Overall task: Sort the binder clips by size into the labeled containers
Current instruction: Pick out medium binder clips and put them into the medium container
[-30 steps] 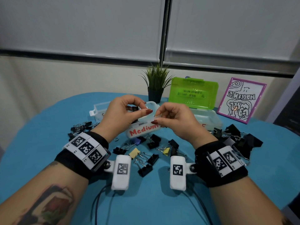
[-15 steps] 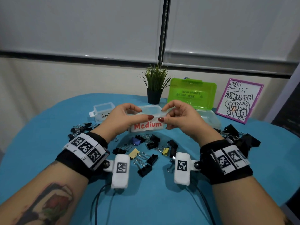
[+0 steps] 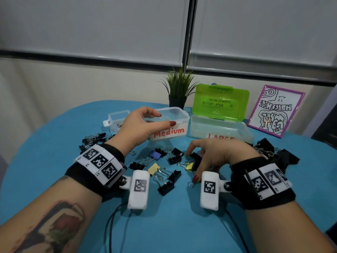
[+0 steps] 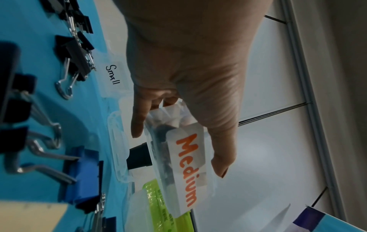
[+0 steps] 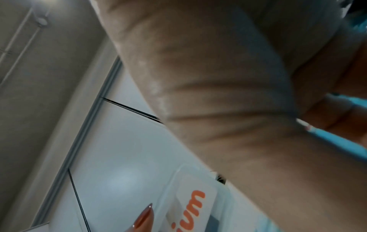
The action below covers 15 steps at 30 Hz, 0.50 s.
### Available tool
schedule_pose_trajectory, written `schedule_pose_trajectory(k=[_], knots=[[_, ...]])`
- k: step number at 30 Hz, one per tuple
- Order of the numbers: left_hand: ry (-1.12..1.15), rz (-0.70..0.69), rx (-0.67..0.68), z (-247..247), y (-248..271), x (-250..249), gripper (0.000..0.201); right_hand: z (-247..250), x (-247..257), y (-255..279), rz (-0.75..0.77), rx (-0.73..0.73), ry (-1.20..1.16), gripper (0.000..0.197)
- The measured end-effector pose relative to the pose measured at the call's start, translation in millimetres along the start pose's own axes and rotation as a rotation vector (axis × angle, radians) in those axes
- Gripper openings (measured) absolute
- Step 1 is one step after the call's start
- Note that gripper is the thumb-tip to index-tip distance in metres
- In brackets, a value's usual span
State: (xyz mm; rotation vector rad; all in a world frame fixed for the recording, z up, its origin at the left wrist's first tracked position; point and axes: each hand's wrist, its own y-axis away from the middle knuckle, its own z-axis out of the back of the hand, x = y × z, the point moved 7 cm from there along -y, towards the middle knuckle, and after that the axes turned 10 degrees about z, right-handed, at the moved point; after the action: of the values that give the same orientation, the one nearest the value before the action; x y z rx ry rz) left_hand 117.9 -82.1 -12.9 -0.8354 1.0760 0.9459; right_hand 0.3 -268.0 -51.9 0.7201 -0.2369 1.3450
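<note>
My left hand (image 3: 164, 118) grips the left end of the clear tub labelled Medium (image 3: 175, 132), thumb on its front and fingers over the rim; the left wrist view shows the same tub (image 4: 186, 164) with dark clips inside. My right hand (image 3: 194, 162) hovers low over the loose binder clips in the middle of the table. Its fingers (image 3: 189, 148) are spread and bent around a black clip (image 3: 197, 157) and a small yellow clip (image 3: 189, 166). I cannot tell whether they touch. A blue clip (image 3: 155, 155) and more black clips lie between my wrists.
The Small tub (image 3: 116, 118) stands at the back left and the Large tub (image 3: 220, 130) with its upright green lid (image 3: 220, 101) at the back right. Big black clips (image 3: 273, 152) are heaped at right, small ones (image 3: 93, 139) at left. A potted plant (image 3: 178, 92) and a framed drawing (image 3: 275, 110) stand behind.
My right hand has let go of the Medium tub and dropped to the clips in the middle. My left hand keeps hold of the tub, which now sits further back.
</note>
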Motion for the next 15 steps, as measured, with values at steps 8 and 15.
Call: schedule_pose_trajectory(k=[8, 15], knots=[[-0.001, 0.001, -0.013, 1.7, -1.4, 2.6, 0.06, 3.6, 10.7, -12.7, 0.169, -0.119, -0.112, 0.029], [0.004, 0.001, 0.0, 0.6, -1.8, 3.5, 0.062, 0.1, 15.3, -20.8, 0.157, -0.135, -0.018, 0.028]])
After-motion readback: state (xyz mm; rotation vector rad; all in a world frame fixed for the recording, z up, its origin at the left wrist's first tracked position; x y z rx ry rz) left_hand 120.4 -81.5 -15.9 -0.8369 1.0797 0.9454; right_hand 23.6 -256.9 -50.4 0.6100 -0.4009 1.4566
